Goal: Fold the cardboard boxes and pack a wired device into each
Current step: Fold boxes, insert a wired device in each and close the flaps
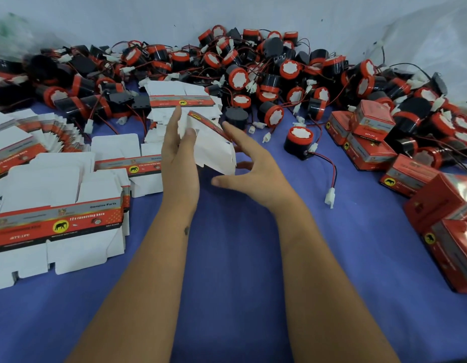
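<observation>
red-black horns (271, 74), white-red boxes (57, 226), blue cloth (240, 258)

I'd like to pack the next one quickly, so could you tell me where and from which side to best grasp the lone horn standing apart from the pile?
Probably take the lone horn by its black cylindrical body, coming from above with fingers on opposite sides. It stands upright on the blue cloth, red cap up, and its red and black wire trails off to the right toward the white connector, so avoid that side.
</observation>
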Tool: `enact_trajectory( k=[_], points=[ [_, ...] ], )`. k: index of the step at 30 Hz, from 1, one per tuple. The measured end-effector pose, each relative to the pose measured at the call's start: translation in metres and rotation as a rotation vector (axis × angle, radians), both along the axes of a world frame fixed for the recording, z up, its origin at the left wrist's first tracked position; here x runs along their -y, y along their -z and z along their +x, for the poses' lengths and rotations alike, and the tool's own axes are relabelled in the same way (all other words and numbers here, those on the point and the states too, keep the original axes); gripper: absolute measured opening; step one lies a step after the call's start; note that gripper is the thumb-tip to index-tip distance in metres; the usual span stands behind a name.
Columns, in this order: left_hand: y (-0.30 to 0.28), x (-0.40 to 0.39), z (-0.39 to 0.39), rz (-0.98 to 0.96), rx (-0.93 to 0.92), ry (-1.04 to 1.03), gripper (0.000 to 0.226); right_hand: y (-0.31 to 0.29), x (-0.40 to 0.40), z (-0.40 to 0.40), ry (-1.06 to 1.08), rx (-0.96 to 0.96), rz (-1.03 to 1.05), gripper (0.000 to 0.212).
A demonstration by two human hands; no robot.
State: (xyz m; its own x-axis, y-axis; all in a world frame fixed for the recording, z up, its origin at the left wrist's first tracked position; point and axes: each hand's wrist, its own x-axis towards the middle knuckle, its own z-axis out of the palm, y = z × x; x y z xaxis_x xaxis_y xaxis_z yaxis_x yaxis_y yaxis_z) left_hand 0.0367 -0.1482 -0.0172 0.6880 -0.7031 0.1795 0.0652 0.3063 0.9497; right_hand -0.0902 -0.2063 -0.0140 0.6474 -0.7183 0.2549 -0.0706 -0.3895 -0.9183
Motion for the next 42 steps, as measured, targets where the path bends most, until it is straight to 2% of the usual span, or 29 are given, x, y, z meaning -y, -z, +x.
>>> enact_trajectory(
  k=[5, 8, 14, 16, 19, 23, 25, 27, 29, 33, 37, 42],
  points=[
    [0.003, 0.006, 0.005, -0.018, -0.024, -0.019, 0.043, -0.002, 0.001, 0.0, -0.062, -0.056, 0.003, 0.099],
    [0.005, 0.007, 0.008, -0.026, -0.108, -0.02, 0.041, -0.003, -0.001, 0.003, -0.054, -0.131, -0.075, 0.097],
    [0.007, 0.006, 0.013, -0.065, -0.251, 0.048, 0.038, -0.007, -0.005, 0.005, 0.076, 0.057, -0.201, 0.053],
    [0.005, 0.005, 0.012, -0.072, -0.188, 0.079, 0.035, -0.008, -0.003, 0.004, 0.18, 0.136, -0.129, 0.05],
    [0.002, 0.004, 0.0, -0.072, 0.042, 0.017, 0.029, -0.007, -0.001, 0.002, 0.271, 0.24, 0.009, 0.049],
    [0.001, 0.003, -0.009, -0.107, -0.134, 0.103, 0.044, -0.008, -0.007, 0.012, 0.28, 0.233, 0.039, 0.032],
    [0.002, 0.002, -0.009, -0.105, -0.119, 0.148, 0.043, -0.007, -0.01, 0.018, 0.199, 0.304, 0.137, 0.032],
    [0.002, 0.001, -0.01, -0.162, -0.07, 0.15, 0.04, -0.005, -0.01, 0.02, 0.128, 0.401, 0.287, 0.021],
    [0.001, 0.001, -0.011, -0.25, -0.034, 0.187, 0.038, -0.004, -0.01, 0.02, 0.14, 0.435, 0.333, 0.013],
    [0.002, 0.003, -0.011, -0.258, -0.06, 0.284, 0.054, 0.001, -0.007, 0.018, 0.23, 0.421, 0.363, 0.017],
    [-0.002, 0.005, -0.011, -0.185, -0.08, 0.265, 0.033, 0.003, -0.005, 0.017, 0.253, 0.403, 0.378, 0.024],
    [0.0, 0.006, -0.014, -0.103, -0.019, 0.185, 0.033, 0.003, -0.005, 0.018, 0.252, 0.384, 0.324, 0.026]
  ],
)
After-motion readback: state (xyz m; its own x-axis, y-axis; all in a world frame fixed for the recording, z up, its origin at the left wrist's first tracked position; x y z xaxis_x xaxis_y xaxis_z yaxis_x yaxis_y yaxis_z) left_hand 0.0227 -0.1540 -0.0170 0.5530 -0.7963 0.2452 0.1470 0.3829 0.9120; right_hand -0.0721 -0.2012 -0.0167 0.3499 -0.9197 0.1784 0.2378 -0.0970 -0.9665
